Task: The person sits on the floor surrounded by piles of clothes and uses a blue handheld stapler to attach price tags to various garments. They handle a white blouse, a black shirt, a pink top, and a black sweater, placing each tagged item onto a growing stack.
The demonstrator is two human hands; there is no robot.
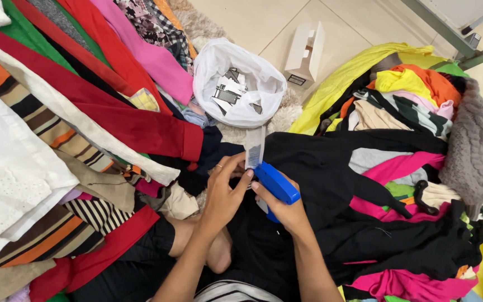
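Note:
My right hand (286,210) grips a blue tagging gun (275,182) with a strip of clear plastic fasteners (254,146) standing up from its top. My left hand (223,190), with a ring on one finger, pinches at the gun's front end where it meets a black garment (314,162) on my lap. Both hands are close together, fingertips nearly touching.
A white plastic bag (237,84) with black-and-white tags lies just beyond the hands. Piles of coloured clothes spread left (85,106) and right (415,112). A small white cardboard box (304,56) sits on the tiled floor; a yellow sheet (342,78) lies under the right pile.

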